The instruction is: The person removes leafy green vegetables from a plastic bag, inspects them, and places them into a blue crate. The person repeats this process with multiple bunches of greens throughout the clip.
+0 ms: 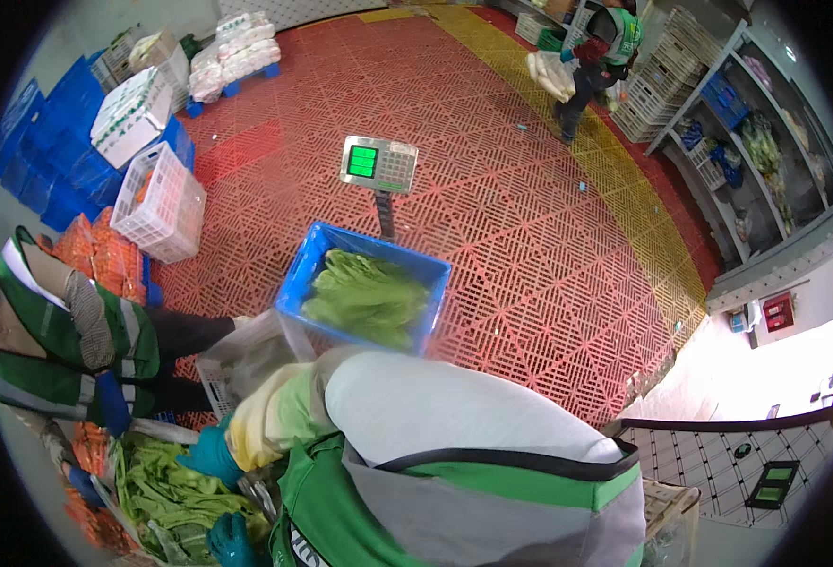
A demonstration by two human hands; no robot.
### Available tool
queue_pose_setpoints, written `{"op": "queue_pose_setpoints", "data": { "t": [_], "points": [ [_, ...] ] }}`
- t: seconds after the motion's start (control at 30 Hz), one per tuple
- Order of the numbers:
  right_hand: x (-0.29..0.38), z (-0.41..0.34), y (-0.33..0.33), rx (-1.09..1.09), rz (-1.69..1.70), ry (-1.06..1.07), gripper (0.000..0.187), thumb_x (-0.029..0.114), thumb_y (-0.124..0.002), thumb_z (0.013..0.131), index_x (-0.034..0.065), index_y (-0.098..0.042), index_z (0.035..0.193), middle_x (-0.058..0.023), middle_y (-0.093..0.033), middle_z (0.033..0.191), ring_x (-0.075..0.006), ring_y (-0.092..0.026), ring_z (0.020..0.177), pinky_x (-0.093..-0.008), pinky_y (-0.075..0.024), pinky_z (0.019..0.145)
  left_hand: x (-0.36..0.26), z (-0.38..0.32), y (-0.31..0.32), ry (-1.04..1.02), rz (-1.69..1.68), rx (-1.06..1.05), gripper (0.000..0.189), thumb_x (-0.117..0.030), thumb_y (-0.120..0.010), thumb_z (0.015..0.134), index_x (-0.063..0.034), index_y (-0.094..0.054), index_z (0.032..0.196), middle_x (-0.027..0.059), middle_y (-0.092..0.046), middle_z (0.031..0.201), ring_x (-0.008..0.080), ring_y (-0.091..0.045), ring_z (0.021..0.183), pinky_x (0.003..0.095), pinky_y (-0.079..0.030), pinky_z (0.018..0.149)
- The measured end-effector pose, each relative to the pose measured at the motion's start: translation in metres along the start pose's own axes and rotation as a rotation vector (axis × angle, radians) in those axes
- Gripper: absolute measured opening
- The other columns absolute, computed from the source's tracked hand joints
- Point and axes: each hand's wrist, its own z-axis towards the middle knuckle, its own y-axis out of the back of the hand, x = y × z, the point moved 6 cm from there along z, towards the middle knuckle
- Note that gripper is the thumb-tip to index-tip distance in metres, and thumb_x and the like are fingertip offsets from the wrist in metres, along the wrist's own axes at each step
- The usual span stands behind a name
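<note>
My right hand (214,456), in a teal glove, lies over the upper right edge of a heap of leafy green lettuce (175,489) at the lower left. Lower down, my left hand (233,542), also gloved in teal, is at the right side of the same heap. Whether either hand grips leaves cannot be told. Clear plastic lines the edge of the heap. A blue crate (439,312) with more green lettuce (370,298) stands in the middle, just in front of a scale's lit display unit (379,164).
Across the heap, a person in a green vest (115,333) holds the plastic with blue gloves. A grey-white crate (228,361) stands near my right forearm. Bagged carrots (115,259) and stacked crates line the left. Another person (600,57) carries white radishes by the shelves (749,156).
</note>
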Motion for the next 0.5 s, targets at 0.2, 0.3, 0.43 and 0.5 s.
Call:
{"op": "queue_pose_setpoints", "data": {
  "t": [0.2, 0.3, 0.43, 0.5],
  "points": [
    [0.014, 0.001, 0.097, 0.038, -0.085, 0.110, 0.068, 0.041, -0.074, 0.068, 0.0095, -0.049, 0.123, -0.0174, -0.065, 0.104, -0.0288, -0.066, 0.084, -0.0416, -0.0516, 0.070, -0.013, 0.016, 0.011, 0.010, 0.062, -0.026, 0.059, -0.025, -0.079, 0.062, -0.0049, -0.058, 0.113, 0.0175, -0.058, 0.109, 0.0371, -0.053, 0.105, 0.0530, -0.037, 0.097],
    [0.003, -0.006, 0.136, 0.020, 0.098, -0.019, 0.044, 0.038, -0.073, 0.074, 0.0111, -0.064, 0.108, -0.0144, -0.069, 0.093, -0.0255, -0.067, 0.083, -0.0409, -0.0525, 0.073, -0.017, 0.011, 0.014, 0.030, 0.061, -0.009, 0.052, -0.029, -0.073, 0.068, -0.0072, -0.059, 0.114, 0.0150, -0.058, 0.113, 0.0342, -0.054, 0.103, 0.0472, -0.040, 0.091],
    [-0.013, -0.032, 0.174, -0.069, 0.462, 0.029, 0.043, 0.036, -0.072, 0.077, 0.0069, -0.067, 0.108, -0.0153, -0.069, 0.082, -0.0188, -0.067, 0.072, -0.0349, -0.0528, 0.064, -0.014, 0.017, 0.014, 0.101, -0.043, 0.002, 0.052, -0.028, -0.072, 0.074, -0.0072, -0.056, 0.119, 0.0145, -0.055, 0.120, 0.0333, -0.051, 0.111, 0.0454, -0.037, 0.098],
    [-0.024, -0.042, 0.182, -0.080, 0.691, -0.021, 0.040, 0.031, -0.071, 0.079, 0.0026, -0.067, 0.107, -0.0108, -0.068, 0.082, -0.0146, -0.063, 0.067, -0.0301, -0.0508, 0.059, -0.007, 0.019, 0.013, 0.184, -0.108, 0.078, 0.051, -0.028, -0.072, 0.074, -0.0067, -0.056, 0.119, 0.0147, -0.055, 0.120, 0.0330, -0.052, 0.111, 0.0445, -0.037, 0.098]
  ]
}}
